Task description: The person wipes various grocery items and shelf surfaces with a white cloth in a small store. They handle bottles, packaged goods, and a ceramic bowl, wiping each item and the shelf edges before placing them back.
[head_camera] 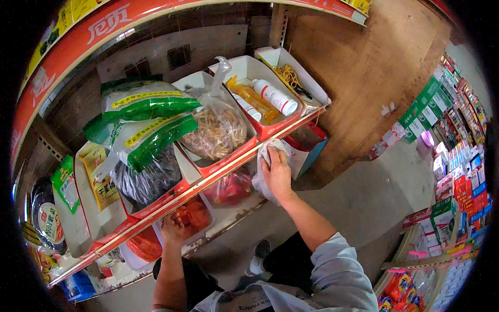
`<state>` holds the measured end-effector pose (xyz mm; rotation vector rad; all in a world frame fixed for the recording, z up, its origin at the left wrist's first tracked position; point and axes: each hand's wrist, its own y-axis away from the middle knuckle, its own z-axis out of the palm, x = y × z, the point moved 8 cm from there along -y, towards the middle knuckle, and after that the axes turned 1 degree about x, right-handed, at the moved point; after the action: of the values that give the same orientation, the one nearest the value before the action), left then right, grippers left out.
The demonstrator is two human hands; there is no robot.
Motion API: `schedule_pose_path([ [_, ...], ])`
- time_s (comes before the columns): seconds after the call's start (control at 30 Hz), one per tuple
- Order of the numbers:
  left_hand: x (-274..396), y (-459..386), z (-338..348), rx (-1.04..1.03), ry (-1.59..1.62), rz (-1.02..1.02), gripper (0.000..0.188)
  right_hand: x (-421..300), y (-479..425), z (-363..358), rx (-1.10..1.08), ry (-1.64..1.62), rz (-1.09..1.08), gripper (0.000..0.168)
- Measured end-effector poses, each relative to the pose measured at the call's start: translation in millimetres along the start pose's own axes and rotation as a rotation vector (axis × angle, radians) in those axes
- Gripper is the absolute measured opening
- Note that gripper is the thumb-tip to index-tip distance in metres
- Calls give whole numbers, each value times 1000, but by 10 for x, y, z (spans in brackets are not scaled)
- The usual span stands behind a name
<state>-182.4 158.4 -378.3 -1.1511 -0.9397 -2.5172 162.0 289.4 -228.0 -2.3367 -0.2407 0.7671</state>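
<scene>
My right hand [277, 173] holds a whitish cloth [265, 183] against the red front edge of the shelf [249, 153], near its right part. My left hand [172, 227] is below that edge, beside a white bin [208, 212] with orange-red plastic bags in it; its fingers are curled, and whether they hold anything cannot be told. On the shelf above stand cardboard trays. One holds white bottles [275, 97] and an orange packet [255, 102]. A knotted clear bag of dried food [218, 128] and green-and-white packets [152, 136] lie to the left of it.
A small tray with yellowish cord [288, 75] stands at the shelf's right end, by a brown wooden panel [351, 70]. A red-trimmed box [306, 144] is under the edge. Below hangs or lies a clear bag with red contents [230, 187]. Stocked shelves [440, 230] stand at right.
</scene>
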Motion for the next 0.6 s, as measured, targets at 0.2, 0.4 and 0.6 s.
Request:
schedule_pose_path([
  [0.2,23,81,46,4,32,-25,15,434,-136,16,-88,393,-2,18],
  [0.4,-204,-364,-485,-8,49,-102,20,783,-430,-92,-184,563,118,10],
  [0.6,-87,-220,-397,120,34,-71,20,1617,-785,-298,-31,248,336,35],
])
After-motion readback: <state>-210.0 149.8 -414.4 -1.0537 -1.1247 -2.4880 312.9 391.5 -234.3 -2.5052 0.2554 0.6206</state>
